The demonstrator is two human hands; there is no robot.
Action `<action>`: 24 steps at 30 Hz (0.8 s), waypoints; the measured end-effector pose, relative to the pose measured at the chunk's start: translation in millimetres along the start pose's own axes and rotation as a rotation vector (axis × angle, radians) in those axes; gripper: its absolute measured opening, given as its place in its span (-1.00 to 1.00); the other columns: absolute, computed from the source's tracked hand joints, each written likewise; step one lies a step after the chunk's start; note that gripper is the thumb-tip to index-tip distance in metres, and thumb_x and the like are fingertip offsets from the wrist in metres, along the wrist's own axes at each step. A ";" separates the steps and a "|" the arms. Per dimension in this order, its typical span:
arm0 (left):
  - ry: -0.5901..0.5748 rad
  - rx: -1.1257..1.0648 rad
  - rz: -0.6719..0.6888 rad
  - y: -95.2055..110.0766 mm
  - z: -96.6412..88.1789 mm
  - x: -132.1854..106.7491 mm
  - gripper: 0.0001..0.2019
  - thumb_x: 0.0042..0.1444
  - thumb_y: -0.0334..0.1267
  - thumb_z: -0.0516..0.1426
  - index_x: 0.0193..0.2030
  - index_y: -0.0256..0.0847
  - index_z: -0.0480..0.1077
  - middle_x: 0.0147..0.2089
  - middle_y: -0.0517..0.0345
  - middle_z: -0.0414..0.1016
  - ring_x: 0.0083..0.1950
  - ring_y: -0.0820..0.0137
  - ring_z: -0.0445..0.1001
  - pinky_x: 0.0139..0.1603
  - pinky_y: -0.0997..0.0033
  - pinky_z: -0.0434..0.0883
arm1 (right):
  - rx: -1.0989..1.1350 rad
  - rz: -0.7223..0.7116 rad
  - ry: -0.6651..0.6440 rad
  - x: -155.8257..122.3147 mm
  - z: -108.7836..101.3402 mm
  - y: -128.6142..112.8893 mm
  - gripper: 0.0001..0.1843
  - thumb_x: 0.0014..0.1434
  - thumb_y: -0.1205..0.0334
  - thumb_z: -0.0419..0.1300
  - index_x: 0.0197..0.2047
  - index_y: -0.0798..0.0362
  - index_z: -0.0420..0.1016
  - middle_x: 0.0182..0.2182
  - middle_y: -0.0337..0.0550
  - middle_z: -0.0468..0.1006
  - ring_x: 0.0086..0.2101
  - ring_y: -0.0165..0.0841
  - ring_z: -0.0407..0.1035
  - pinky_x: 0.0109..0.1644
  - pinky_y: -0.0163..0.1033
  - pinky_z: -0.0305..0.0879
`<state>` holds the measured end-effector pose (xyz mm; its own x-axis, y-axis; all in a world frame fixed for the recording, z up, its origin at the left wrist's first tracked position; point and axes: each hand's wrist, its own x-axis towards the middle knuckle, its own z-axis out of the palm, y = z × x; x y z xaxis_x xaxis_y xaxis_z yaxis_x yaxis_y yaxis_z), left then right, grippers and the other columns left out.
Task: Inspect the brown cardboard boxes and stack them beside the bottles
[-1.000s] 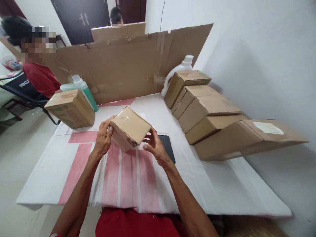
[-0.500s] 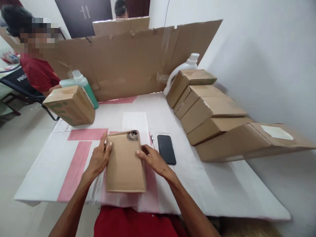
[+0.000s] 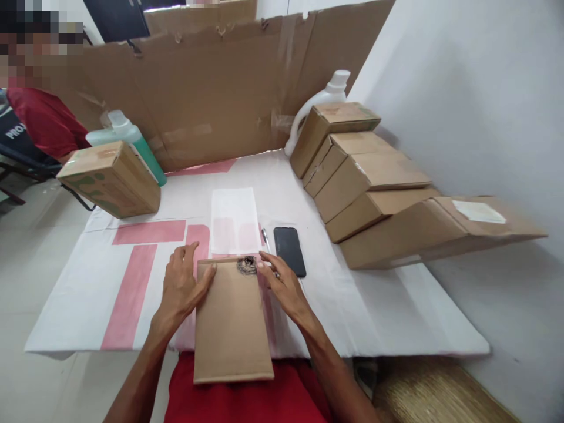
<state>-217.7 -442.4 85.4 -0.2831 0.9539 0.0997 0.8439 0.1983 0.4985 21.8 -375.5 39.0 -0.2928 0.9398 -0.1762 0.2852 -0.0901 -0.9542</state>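
A flat cardboard box (image 3: 231,326) with a black scribble near its far right corner lies between my hands. Its near end overhangs the table edge above my red clothing. My left hand (image 3: 183,282) grips the left side near the far end, thumb on top and index finger stretched forward. On the opposite side, my right hand (image 3: 282,288) has its thumb at the edge beside the scribble; its other fingers are partly hidden. Just past the box lies a white sheet of paper (image 3: 234,214). A pen (image 3: 265,238) and a black phone (image 3: 289,251) rest beyond my right hand.
Several cardboard boxes (image 3: 383,170) line the right side by the wall, with a white jug (image 3: 324,97) behind. At back left stand another box (image 3: 114,179) and a green bottle (image 3: 147,154). A cardboard partition (image 3: 211,100) crosses the back. A person in red (image 3: 46,120) sits left.
The flat box has moved toward me, its near end now past the table edge. My hands now sit nearer its far end. The view has tilted down.
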 end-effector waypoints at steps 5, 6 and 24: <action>-0.080 0.046 0.170 35.3 25.1 15.8 -0.66 0.34 -0.12 0.17 0.19 -0.17 0.47 0.02 -0.02 0.59 0.06 0.09 0.52 0.15 -0.01 0.36 | -0.070 -0.134 0.006 23.7 13.9 -10.6 -0.66 0.22 0.09 0.19 -0.07 0.06 0.67 -0.14 -0.04 0.67 -0.29 -0.28 0.49 -0.16 -0.18 0.39; -0.110 0.053 0.184 40.6 29.5 16.0 -0.70 0.35 -0.13 0.16 0.14 -0.16 0.50 -0.03 0.01 0.61 0.02 0.11 0.53 0.14 0.00 0.34 | -0.091 -0.146 0.007 24.8 14.4 -11.8 -0.70 0.21 0.15 0.16 -0.13 0.06 0.68 -0.20 -0.07 0.68 -0.29 -0.28 0.49 -0.18 -0.19 0.37; -0.221 0.027 0.097 73.4 41.9 27.5 -0.90 0.26 -0.22 0.24 -0.16 -0.07 0.60 -0.15 0.18 0.68 -0.12 0.23 0.60 -0.04 0.18 0.33 | -0.037 -0.134 -0.035 21.8 5.3 -16.8 -0.71 0.25 0.29 0.09 -0.14 0.02 0.66 -0.14 -0.09 0.69 -0.16 -0.28 0.57 -0.12 -0.23 0.46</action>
<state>-144.4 -392.2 88.6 -0.0962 0.9943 -0.0462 0.8750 0.1066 0.4722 5.8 -355.3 49.9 -0.3616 0.9306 -0.0567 0.2751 0.0484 -0.9602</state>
